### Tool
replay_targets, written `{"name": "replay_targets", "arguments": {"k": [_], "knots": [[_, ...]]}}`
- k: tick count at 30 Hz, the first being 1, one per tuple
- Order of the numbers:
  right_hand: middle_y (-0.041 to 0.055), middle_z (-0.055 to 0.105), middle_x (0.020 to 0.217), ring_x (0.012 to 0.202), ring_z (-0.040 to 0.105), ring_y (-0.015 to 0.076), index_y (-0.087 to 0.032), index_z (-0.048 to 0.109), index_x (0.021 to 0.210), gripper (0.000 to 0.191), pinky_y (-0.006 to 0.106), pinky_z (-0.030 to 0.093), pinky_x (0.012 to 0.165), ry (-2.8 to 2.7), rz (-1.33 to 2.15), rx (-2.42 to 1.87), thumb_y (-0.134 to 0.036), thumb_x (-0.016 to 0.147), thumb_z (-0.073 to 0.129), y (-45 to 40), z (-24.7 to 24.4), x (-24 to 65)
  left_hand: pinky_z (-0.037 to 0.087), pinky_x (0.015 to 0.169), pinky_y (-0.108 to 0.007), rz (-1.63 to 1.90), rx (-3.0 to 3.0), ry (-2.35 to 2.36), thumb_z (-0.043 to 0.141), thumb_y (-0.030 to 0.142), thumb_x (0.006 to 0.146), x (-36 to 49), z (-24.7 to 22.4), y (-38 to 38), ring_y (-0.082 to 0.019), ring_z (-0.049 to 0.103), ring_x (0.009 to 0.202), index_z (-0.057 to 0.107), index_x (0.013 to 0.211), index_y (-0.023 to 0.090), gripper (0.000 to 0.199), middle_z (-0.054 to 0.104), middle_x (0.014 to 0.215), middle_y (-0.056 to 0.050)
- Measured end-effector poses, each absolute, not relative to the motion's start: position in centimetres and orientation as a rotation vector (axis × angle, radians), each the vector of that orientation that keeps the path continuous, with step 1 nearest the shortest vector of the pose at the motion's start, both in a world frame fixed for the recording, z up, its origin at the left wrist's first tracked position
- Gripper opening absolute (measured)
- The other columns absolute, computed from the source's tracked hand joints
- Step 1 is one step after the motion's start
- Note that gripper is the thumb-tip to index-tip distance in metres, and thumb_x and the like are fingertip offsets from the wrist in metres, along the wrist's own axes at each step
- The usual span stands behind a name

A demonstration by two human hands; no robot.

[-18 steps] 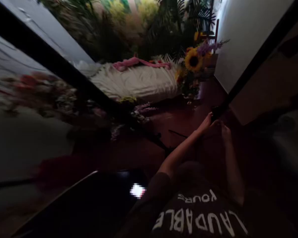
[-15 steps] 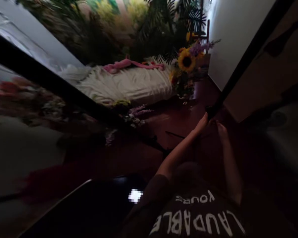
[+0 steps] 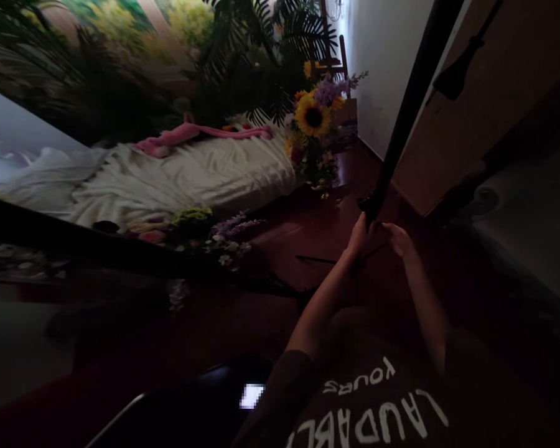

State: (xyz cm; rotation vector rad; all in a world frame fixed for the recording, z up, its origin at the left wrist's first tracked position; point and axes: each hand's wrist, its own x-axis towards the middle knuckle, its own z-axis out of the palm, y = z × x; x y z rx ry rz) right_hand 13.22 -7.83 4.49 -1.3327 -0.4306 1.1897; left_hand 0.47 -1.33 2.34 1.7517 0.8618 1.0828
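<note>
A tall black light stand (image 3: 404, 118) rises in front of me, leaning toward the upper right. My left hand (image 3: 358, 233) is closed round its pole, just below a dark collar (image 3: 364, 204). On the other side of the pole, my right hand (image 3: 398, 239) has its fingers bent inward toward the stand. Whatever those fingers pinch is lost in the dark. Thin black legs (image 3: 315, 259) spread out low over the dark red floor (image 3: 280, 239). A second black pole (image 3: 98, 246) slants across the left side, away from both hands.
A bed-like platform under cream cloth (image 3: 205, 174) carries a pink plush toy (image 3: 177, 134). Sunflowers (image 3: 313, 117) stand at its right end, and more flowers (image 3: 231, 239) lie along its front. A pale wall (image 3: 373, 68) and a large board (image 3: 441, 168) border the right. A glossy black surface (image 3: 186, 410) is at lower left.
The view has swung right, so the platform and flowers sit further left. My left hand stays on the stand's pole, and my right hand is still close beside it.
</note>
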Motion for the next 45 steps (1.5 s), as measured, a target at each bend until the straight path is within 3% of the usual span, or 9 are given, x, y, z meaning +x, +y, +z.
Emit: {"name": "replay_targets", "arguments": {"k": [5, 9, 11, 15, 19, 27, 35, 40, 45], "knots": [[-0.0038, 0.073, 0.079, 0.074, 0.066, 0.0105, -0.022, 0.069, 0.079, 0.024, 0.022, 0.050, 0.073, -0.545, 1.048, -1.306, -0.019, 0.055, 0.073, -7.2, 3.6, 13.4, 0.048, 0.077, -0.028, 1.046, 1.741, 0.848, 0.051, 0.033, 0.092, 0.3, 2.8, -1.4, -0.018, 0.064, 0.085, 0.051, 0.118, 0.016, 0.031, 0.067, 0.099, -0.011], [-0.0008, 0.072, 0.077, 0.077, 0.066, 0.0150, -0.021, 0.065, 0.063, 0.004, 0.032, 0.052, 0.080, -0.647, 0.796, -1.399, -0.022, 0.061, 0.062, -6.5, 2.9, 12.9, 0.048, 0.076, -0.027, 1.042, 1.743, 0.851, 0.052, 0.034, 0.091, 0.2, 3.1, -1.4, -0.017, 0.063, 0.083, 0.051, 0.118, 0.016, 0.032, 0.067, 0.096, -0.009], [0.0030, 0.072, 0.084, 0.084, 0.066, 0.0174, -0.020, 0.061, 0.057, 0.011, 0.036, 0.051, 0.085, -0.721, 0.618, -1.428, -0.024, 0.066, 0.056, -6.7, 3.0, 12.4, 0.048, 0.076, -0.027, 1.040, 1.734, 0.852, 0.052, 0.035, 0.091, 0.2, 3.1, -1.5, -0.017, 0.063, 0.083, 0.051, 0.117, 0.016, 0.033, 0.067, 0.095, -0.009], [0.0080, 0.071, 0.099, 0.094, 0.066, 0.0202, -0.019, 0.068, 0.082, 0.018, 0.038, 0.052, 0.087, -0.919, 0.367, -1.477, -0.029, 0.075, 0.054, -7.1, 4.5, 10.9, 0.049, 0.078, -0.028, 1.034, 1.717, 0.856, 0.053, 0.035, 0.091, 0.2, 2.8, -1.4, -0.018, 0.065, 0.087, 0.050, 0.120, 0.017, 0.035, 0.067, 0.100, -0.011], [0.0102, 0.069, 0.105, 0.087, 0.067, 0.0208, -0.020, 0.065, 0.106, 0.043, 0.036, 0.055, 0.080, -1.153, 0.261, -1.644, -0.042, 0.069, 0.070, -5.9, 6.4, 9.6, 0.052, 0.083, -0.032, 1.027, 1.733, 0.797, 0.051, 0.030, 0.090, 0.4, 1.7, -0.9, -0.021, 0.065, 0.095, 0.049, 0.123, 0.015, 0.036, 0.066, 0.109, -0.013], [0.0089, 0.072, 0.070, 0.083, 0.071, 0.0320, -0.020, 0.067, 0.065, 0.031, 0.036, 0.054, 0.070, -1.158, 0.392, -2.005, -0.050, 0.066, 0.073, -2.4, 8.6, 8.8, 0.053, 0.085, -0.038, 0.978, 1.789, 0.837, 0.050, 0.028, 0.088, 0.3, 1.1, -0.5, -0.025, 0.064, 0.097, 0.048, 0.124, 0.009, 0.040, 0.065, 0.111, -0.018], [0.0046, 0.072, 0.073, 0.086, 0.071, 0.0228, -0.019, 0.070, 0.077, 0.029, 0.030, 0.056, 0.071, -1.188, 0.466, -1.466, -0.048, 0.075, 0.070, 0.1, 13.9, 9.1, 0.049, 0.071, -0.029, 0.933, 1.724, 0.835, 0.050, 0.035, 0.092, 0.0, 3.0, -1.3, -0.015, 0.063, 0.071, 0.045, 0.122, 0.018, 0.035, 0.067, 0.088, -0.007], [0.0032, 0.073, 0.080, 0.090, 0.071, 0.0179, -0.019, 0.069, 0.080, 0.031, 0.028, 0.056, 0.078, -1.237, 0.348, -1.342, -0.050, 0.080, 0.066, 2.0, 19.4, 9.1, 0.048, 0.070, -0.027, 0.966, 1.720, 0.870, 0.052, 0.034, 0.092, 0.1, 3.0, -1.3, -0.014, 0.062, 0.073, 0.046, 0.121, 0.018, 0.034, 0.067, 0.089, -0.006], [0.0010, 0.069, 0.075, 0.083, 0.071, 0.0163, -0.017, 0.067, 0.082, 0.037, 0.028, 0.056, 0.078, -1.277, 0.350, -1.349, -0.054, 0.084, 0.060, 1.0, 19.9, 8.8, 0.047, 0.071, -0.025, 1.011, 1.680, 0.834, 0.050, 0.035, 0.093, 0.3, 2.6, -1.5, -0.013, 0.062, 0.073, 0.046, 0.124, 0.018, 0.035, 0.067, 0.091, -0.006]]}}
